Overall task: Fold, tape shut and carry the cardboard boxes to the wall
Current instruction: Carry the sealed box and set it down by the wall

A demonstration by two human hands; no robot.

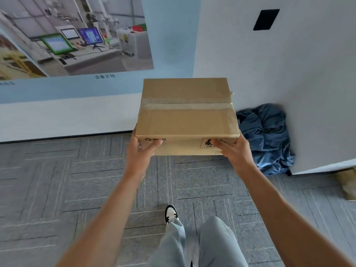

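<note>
One taped box (pixel 187 116), two hands' grip.

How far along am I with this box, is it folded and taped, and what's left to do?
Done: the cardboard box is folded closed, with a tape strip across its top seam. In hand: your left hand and right hand grip its near corners, holding it off the carpet in front of the wall. Left: setting it down at the wall. No other boxes show here.
</note>
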